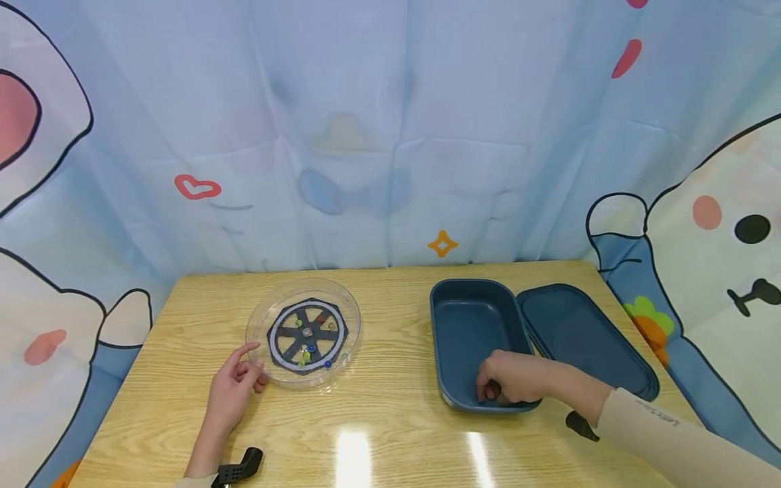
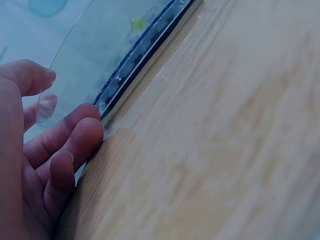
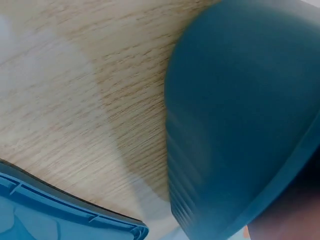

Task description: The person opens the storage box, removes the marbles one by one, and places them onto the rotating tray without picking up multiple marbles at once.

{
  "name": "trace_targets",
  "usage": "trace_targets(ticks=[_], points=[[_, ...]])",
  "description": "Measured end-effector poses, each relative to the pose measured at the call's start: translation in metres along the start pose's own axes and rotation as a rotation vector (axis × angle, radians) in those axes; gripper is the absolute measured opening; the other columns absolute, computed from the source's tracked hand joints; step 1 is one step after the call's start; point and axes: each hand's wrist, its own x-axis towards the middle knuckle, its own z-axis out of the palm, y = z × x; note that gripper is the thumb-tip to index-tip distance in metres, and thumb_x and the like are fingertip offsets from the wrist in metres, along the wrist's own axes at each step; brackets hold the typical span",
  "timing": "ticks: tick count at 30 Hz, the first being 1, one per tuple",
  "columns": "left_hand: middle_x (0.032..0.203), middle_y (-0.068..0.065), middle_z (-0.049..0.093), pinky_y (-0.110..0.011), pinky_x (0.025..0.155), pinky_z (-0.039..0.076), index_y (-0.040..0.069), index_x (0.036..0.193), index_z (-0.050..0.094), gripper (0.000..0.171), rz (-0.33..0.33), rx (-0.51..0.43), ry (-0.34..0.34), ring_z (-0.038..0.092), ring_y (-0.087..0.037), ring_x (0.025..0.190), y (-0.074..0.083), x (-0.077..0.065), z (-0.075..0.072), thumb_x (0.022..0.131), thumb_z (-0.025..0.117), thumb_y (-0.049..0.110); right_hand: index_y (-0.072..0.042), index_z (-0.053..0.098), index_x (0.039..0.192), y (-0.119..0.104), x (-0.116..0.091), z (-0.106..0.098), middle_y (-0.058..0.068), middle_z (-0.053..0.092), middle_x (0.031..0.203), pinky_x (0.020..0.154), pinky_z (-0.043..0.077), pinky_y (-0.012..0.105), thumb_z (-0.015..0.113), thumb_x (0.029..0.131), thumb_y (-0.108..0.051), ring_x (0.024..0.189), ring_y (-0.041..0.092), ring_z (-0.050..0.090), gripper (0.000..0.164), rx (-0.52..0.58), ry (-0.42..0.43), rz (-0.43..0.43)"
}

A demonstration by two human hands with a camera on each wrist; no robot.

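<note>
On the left of the table is a clear round dish (image 1: 352,325) with a dark spoked wheel shape (image 1: 277,337) in it. Small blue and yellow-green marble-like pieces (image 1: 305,356) lie about the spokes. My left hand (image 1: 234,390) holds the dish's near left rim; in the left wrist view the fingers (image 2: 82,132) bend at its edge. My right hand (image 1: 515,377) reaches into the near end of a dark blue rectangular container (image 1: 466,325), fingers pointing down and curled. Whatever its fingertips touch is hidden. Mostly the container's outer wall (image 3: 235,100) fills the right wrist view.
A dark blue lid (image 1: 588,339) lies to the right of the container, close against it. Behind the wooden table (image 1: 390,339) hangs a printed cloth (image 1: 366,135). A black wrist device (image 1: 241,466) sits at my left wrist.
</note>
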Motion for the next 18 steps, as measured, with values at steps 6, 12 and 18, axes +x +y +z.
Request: trace_targets(ticks=[6,12,18], points=[[0.076,-0.018,0.067,-0.027,0.061,0.055,-0.002,0.134,0.055,0.035,-0.016,0.003,0.003,0.064,-0.019,0.059,-0.005,0.001,0.001,0.1,0.059,0.005,-0.023,0.067,0.082,-0.002,-0.005,-0.003,-0.016,0.053,0.072,0.056,0.044,0.026,0.082,0.077,0.0,0.062,0.002,0.048,0.028,-0.117,0.007,0.081],[0.076,-0.017,0.067,-0.027,0.061,0.054,-0.001,0.133,0.056,0.034,-0.011,0.0,0.005,0.064,-0.019,0.059,-0.002,0.001,0.001,0.1,0.059,0.005,-0.025,0.062,0.073,0.002,-0.01,-0.004,-0.016,0.045,0.066,0.051,0.038,0.028,0.073,0.074,0.01,0.056,0.004,0.04,0.037,-0.189,0.025,0.088],[0.075,-0.017,0.067,-0.026,0.062,0.054,-0.002,0.133,0.055,0.035,-0.01,0.0,0.004,0.064,-0.019,0.059,-0.001,0.001,0.0,0.1,0.059,0.005,-0.022,0.071,0.083,0.008,-0.01,-0.005,-0.016,0.056,0.074,0.056,0.045,0.025,0.077,0.078,0.004,0.063,0.001,0.049,0.027,-0.097,0.031,0.047]])
